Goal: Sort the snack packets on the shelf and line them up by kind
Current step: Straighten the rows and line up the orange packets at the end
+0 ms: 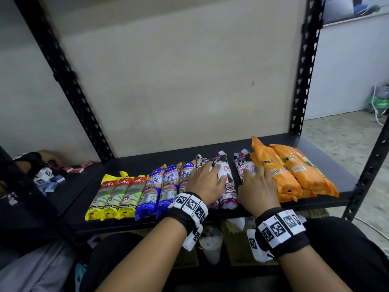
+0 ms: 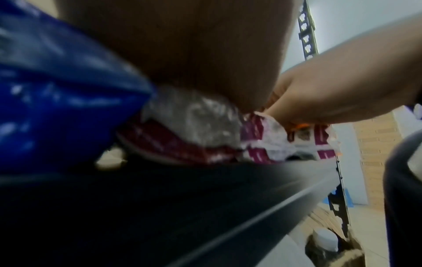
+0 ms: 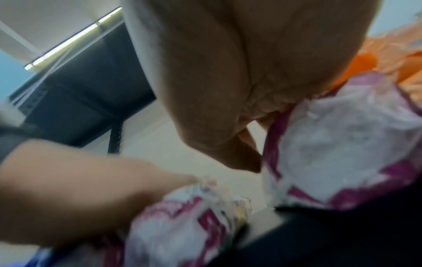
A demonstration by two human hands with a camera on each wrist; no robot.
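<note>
On the black shelf (image 1: 147, 163) the packets lie side by side in groups: three yellow-and-red packets (image 1: 114, 197), three blue packets (image 1: 160, 186), purple-and-white packets (image 1: 228, 186), then orange packets (image 1: 294, 171) at the right. My left hand (image 1: 207, 180) lies flat with spread fingers on the two left purple packets (image 2: 194, 126), beside a blue packet (image 2: 57, 108). My right hand (image 1: 257, 184) rests on the third purple packet (image 1: 242, 163), fingers reaching the orange packets' edge. In the right wrist view its thumb hangs beside that packet (image 3: 342, 144). A narrow gap separates this packet from the other two.
Black slotted uprights (image 1: 303, 81) stand at the shelf's back corners against a beige wall. On a lower shelf at left, another person's gloved hand (image 1: 33, 163) is among small red and blue boxes (image 1: 77, 168). Under my shelf are a lidded cup (image 1: 210, 243) and cardboard.
</note>
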